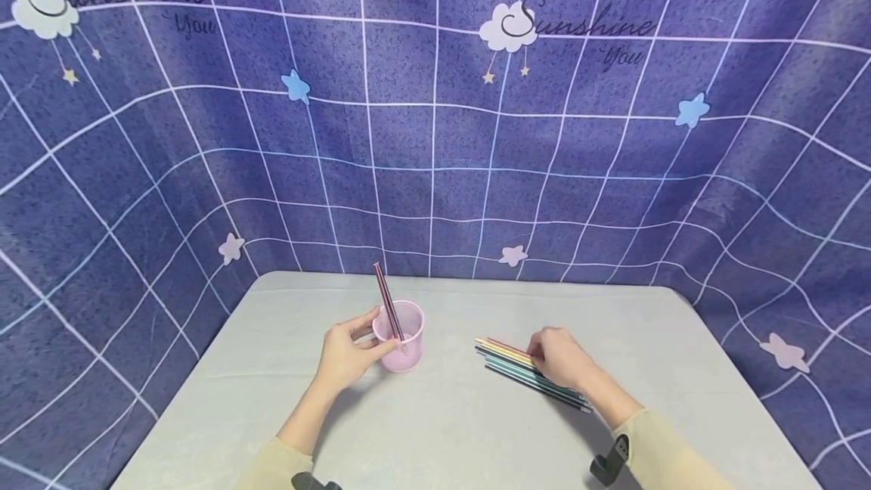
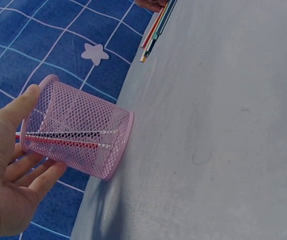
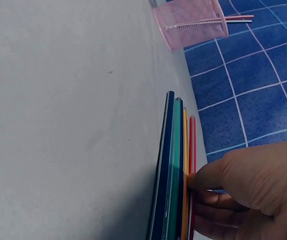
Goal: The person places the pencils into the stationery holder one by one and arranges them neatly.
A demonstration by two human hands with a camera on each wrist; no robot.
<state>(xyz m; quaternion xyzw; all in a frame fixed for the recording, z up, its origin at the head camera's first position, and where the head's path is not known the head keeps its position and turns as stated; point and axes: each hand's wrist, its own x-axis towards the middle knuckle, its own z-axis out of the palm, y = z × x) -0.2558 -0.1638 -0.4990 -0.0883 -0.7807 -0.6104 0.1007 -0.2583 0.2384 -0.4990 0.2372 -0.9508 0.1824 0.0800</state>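
By a person's L hand [image 1: 343,358], lower frame just left of ctr (head view), a pink mesh cup [image 1: 403,361] is gripped at the rim, thumb on one side, fingers on the other. Within it, 2 pencils [image 1: 388,297], 1 red & 1 dark, are propped at a lean. By the R hand [image 1: 561,358], lower right of ctr, fingers bent, a row of pencils [image 1: 510,368] is touched; whether any is pinched can't be told. At lower ctr of the R wrist view, its thumb is set by an orange pencil [image 3: 185,150] & a red pencil [image 3: 192,145]. Pale sleeves [image 1: 272,467] are cut off at btm edge. The grey table [image 1: 435,429] is backed by a blue-purple grid cloth [image 1: 408,134], w/ "Sunshine You" lettering [image 1: 612,25] printed upper left & upper right.
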